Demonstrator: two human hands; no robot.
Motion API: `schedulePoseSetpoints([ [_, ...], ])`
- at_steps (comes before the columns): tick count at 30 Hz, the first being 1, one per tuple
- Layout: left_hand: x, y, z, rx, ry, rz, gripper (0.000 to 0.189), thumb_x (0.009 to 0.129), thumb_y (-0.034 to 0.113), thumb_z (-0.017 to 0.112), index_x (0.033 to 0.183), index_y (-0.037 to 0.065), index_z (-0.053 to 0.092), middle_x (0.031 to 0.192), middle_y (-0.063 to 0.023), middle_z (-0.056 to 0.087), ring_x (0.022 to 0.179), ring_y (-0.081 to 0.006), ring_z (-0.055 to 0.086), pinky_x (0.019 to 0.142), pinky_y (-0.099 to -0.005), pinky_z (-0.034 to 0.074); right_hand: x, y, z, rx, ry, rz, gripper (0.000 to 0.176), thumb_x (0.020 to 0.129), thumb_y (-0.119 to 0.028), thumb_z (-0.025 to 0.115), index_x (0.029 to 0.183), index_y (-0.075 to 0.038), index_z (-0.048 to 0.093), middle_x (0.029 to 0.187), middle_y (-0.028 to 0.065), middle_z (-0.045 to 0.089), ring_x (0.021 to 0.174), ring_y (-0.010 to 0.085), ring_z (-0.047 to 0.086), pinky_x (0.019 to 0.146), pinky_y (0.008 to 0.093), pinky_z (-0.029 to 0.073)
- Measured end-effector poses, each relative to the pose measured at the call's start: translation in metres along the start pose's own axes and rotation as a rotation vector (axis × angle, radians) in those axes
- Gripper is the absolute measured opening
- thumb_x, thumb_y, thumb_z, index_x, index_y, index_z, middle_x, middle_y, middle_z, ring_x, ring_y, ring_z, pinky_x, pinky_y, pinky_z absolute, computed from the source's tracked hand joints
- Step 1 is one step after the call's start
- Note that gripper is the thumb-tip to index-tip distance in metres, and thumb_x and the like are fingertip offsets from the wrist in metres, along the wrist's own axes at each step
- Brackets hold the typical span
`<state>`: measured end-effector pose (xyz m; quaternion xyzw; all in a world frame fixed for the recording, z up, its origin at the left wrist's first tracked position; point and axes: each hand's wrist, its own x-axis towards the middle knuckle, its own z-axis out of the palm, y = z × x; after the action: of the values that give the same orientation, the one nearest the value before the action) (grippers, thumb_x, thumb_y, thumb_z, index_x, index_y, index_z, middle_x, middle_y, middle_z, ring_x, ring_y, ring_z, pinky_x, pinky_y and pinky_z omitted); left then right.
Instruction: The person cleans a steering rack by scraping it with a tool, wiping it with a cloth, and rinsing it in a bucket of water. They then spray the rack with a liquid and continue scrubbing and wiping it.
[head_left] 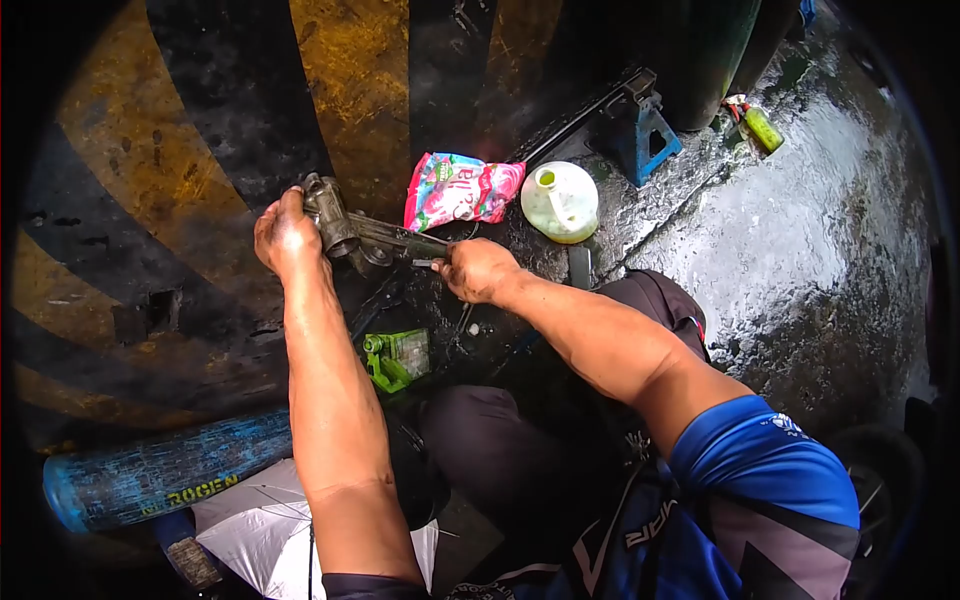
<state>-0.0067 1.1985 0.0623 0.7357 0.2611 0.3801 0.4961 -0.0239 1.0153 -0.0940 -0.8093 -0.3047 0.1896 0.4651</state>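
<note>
A grimy metal part [385, 238] with short tubular ends and a long narrow arm is held out in front of me. My left hand [287, 235] is closed around its thick, tubular left end. At the right end of the narrow arm, my right hand [480, 270] is curled shut, thumb side toward the part. A small bright metal end [426, 263] sticks out from the right hand's fingers, and I cannot tell what it belongs to. Just beyond the part lies a pink Calla packet [465, 190], with a whitish plastic jug [560, 203] to its right.
A green plastic container [396, 360] sits below the hands. A blue jack stand [645, 135] and a yellow-green spray bottle [760, 128] stand farther right on the wet floor [800, 230]. A blue cylinder [170, 470] and a white umbrella [265, 520] lie at lower left.
</note>
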Motion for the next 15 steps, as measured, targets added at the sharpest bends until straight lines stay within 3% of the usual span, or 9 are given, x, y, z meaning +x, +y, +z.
schedulePoseSetpoints([
  [3, -0.006, -0.002, -0.006, -0.121, -0.041, 0.082, 0.018, 0.078, 0.008, 0.069, 0.089, -0.004, 0.061, 0.081, -0.0053, 0.062, 0.070, -0.0140, 0.057, 0.068, -0.0285, 0.047, 0.008, -0.015, -0.014, 0.134, 0.100, -0.022, 0.037, 0.093, -0.035, 0.053, 0.080, -0.004, 0.068, 0.077, 0.0241, 0.063, 0.078, 0.0433, 0.061, 0.069, 0.0485, 0.048],
  [5, -0.011, -0.005, -0.013, -0.074, -0.062, 0.034, 0.023, 0.078, 0.009, 0.069, 0.095, -0.005, 0.061, 0.084, -0.0062, 0.064, 0.074, -0.0137, 0.059, 0.072, -0.0277, 0.048, 0.010, -0.008, 0.001, 0.150, 0.050, 0.009, 0.038, 0.094, -0.034, 0.053, 0.079, -0.002, 0.067, 0.080, 0.0235, 0.064, 0.080, 0.0428, 0.061, 0.071, 0.0480, 0.048],
  [7, 0.002, -0.017, -0.023, -0.174, -0.129, 0.085, 0.027, 0.078, 0.010, 0.069, 0.099, -0.004, 0.060, 0.086, -0.0061, 0.064, 0.079, -0.0127, 0.059, 0.076, -0.0257, 0.047, 0.008, 0.019, 0.019, 0.200, 0.101, -0.156, 0.040, 0.095, -0.035, 0.051, 0.081, -0.001, 0.067, 0.081, 0.0240, 0.064, 0.082, 0.0428, 0.061, 0.073, 0.0473, 0.048],
  [8, 0.002, -0.017, -0.029, -0.181, -0.153, 0.057, 0.029, 0.078, 0.010, 0.069, 0.101, -0.005, 0.059, 0.087, -0.0059, 0.064, 0.082, -0.0121, 0.059, 0.079, -0.0244, 0.046, 0.001, 0.017, 0.012, 0.231, -0.028, 0.003, 0.041, 0.095, -0.037, 0.050, 0.084, -0.001, 0.066, 0.083, 0.0239, 0.064, 0.084, 0.0429, 0.061, 0.074, 0.0470, 0.048],
  [9, 0.002, -0.018, -0.032, -0.181, -0.162, 0.061, 0.029, 0.078, 0.010, 0.069, 0.101, -0.005, 0.059, 0.087, -0.0058, 0.064, 0.082, -0.0121, 0.059, 0.079, -0.0244, 0.046, 0.001, 0.011, 0.008, 0.235, -0.019, 0.005, 0.041, 0.095, -0.037, 0.050, 0.084, -0.001, 0.066, 0.083, 0.0239, 0.064, 0.084, 0.0429, 0.061, 0.074, 0.0470, 0.048],
  [11, 0.002, -0.023, -0.034, -0.331, -0.213, 0.071, 0.030, 0.078, 0.010, 0.068, 0.103, -0.005, 0.058, 0.087, -0.0059, 0.064, 0.081, -0.0120, 0.059, 0.079, -0.0239, 0.046, 0.010, -0.008, -0.003, 0.122, 0.046, -0.037, 0.041, 0.095, -0.037, 0.051, 0.087, 0.000, 0.066, 0.084, 0.0243, 0.065, 0.085, 0.0428, 0.061, 0.076, 0.0474, 0.048],
  [13, -0.003, -0.023, -0.036, -0.271, -0.233, 0.069, 0.030, 0.079, 0.010, 0.068, 0.104, -0.004, 0.058, 0.087, -0.0059, 0.064, 0.081, -0.0122, 0.060, 0.080, -0.0243, 0.047, 0.019, -0.043, -0.032, 0.114, -0.058, -0.035, 0.041, 0.094, -0.039, 0.050, 0.087, -0.003, 0.068, 0.085, 0.0230, 0.065, 0.085, 0.0419, 0.062, 0.076, 0.0472, 0.049],
  [15, 0.001, -0.023, -0.036, -0.297, -0.221, 0.107, 0.029, 0.079, 0.010, 0.068, 0.103, -0.004, 0.059, 0.087, -0.0056, 0.065, 0.081, -0.0121, 0.060, 0.079, -0.0243, 0.047, 0.023, -0.020, -0.016, 0.034, 0.012, -0.033, 0.037, 0.093, -0.035, 0.054, 0.078, -0.004, 0.066, 0.076, 0.0202, 0.065, 0.076, 0.0412, 0.062, 0.068, 0.0489, 0.049],
])
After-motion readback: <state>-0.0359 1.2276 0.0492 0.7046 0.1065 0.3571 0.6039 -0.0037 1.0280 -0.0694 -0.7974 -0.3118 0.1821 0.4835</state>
